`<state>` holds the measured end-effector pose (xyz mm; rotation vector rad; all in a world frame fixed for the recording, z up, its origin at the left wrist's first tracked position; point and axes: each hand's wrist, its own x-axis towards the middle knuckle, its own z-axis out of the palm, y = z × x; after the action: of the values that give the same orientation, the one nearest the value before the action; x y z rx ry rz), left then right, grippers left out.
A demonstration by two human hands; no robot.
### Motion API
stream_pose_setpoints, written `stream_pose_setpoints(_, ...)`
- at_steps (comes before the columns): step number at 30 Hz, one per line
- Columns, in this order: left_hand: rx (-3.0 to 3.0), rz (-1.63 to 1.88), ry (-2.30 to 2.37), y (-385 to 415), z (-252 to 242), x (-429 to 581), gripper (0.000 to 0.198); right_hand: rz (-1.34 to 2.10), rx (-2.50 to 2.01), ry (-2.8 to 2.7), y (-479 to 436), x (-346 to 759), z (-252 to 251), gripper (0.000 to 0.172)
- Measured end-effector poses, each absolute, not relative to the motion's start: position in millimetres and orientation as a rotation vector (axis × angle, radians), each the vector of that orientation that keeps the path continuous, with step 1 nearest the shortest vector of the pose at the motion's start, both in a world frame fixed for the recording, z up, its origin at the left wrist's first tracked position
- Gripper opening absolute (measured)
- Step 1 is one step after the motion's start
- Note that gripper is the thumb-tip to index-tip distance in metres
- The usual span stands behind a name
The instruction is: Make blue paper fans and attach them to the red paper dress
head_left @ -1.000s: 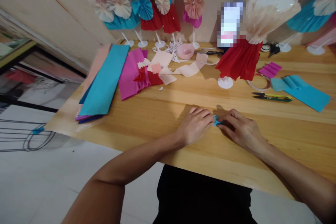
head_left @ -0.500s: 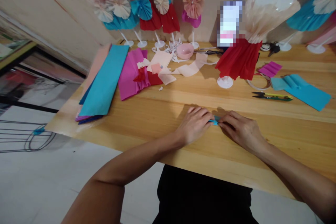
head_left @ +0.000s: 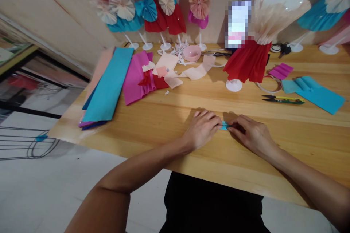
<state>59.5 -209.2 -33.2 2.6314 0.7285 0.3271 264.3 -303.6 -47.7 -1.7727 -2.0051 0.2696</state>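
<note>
A small strip of blue crepe paper (head_left: 224, 125) lies on the wooden table, mostly covered by my fingers; fine folds show in the part between the hands. My left hand (head_left: 203, 128) is closed on its left end, fingers bent and pressed together. On the right end, my right hand (head_left: 251, 133) pinches the paper between thumb and fingers. To the right and beyond lie thread snips (head_left: 284, 99) with yellow and green handles. Behind the hands stands a mannequin stand dressed in a red pleated paper skirt (head_left: 247, 62) and a cream top.
Blue paper sheets (head_left: 111, 83) and magenta paper (head_left: 135, 80) lie at the left. Along the wall stand several small paper-dressed stands, a pink bowl (head_left: 191, 54) and a blurred phone (head_left: 239, 23). A tape roll (head_left: 269, 84) and folded blue paper (head_left: 321, 96) are at the right.
Both hands stay almost in place. The blue paper between them now lies flatter and shows more of its folded surface; the view has shifted slightly.
</note>
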Motion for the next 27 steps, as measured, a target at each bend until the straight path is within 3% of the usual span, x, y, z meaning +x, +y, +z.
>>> stream_pose_setpoints(27,2.555,0.384,0.787,-207.1,-40.3,60.6,0.021,0.287,-1.741,-2.045,-302.2,265.1,-46.7,0.011)
